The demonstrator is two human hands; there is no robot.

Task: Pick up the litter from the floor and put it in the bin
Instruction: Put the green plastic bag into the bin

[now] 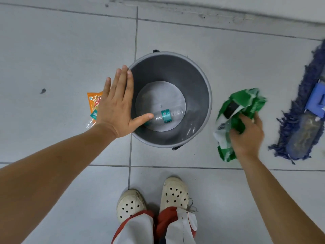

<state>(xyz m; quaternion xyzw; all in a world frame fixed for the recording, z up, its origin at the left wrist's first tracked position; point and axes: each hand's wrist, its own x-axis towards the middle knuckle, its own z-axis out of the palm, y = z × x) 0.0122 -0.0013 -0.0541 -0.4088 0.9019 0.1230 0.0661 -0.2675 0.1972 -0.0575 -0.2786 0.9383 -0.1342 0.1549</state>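
Right hand [247, 136] clutches a crumpled green packet [236, 110] beside the bin [198, 81]. Left hand [117, 110], flat and spread, covers the bin's rim and half hides an orange wrapper [94, 104] on the floor. A bottle [166, 116] lies inside. The mop [304, 113] is cut off at the right.

- Grey bin [202, 81] upright on the tiled floor [61, 50], just ahead of my cream clogs [174, 192].
- Clear plastic bottle [165, 117] with teal label lies on its side on the bin bottom.
- My left hand [117, 110], flat, fingers spread, empty, over the bin's left rim.
- Orange wrapper [93, 101] on floor beside the bin, partly hidden by that hand.
- My right hand [246, 136] grips a crumpled green packet [241, 106], right of the bin.
- Blue mop head [302, 117] on the floor at far right.
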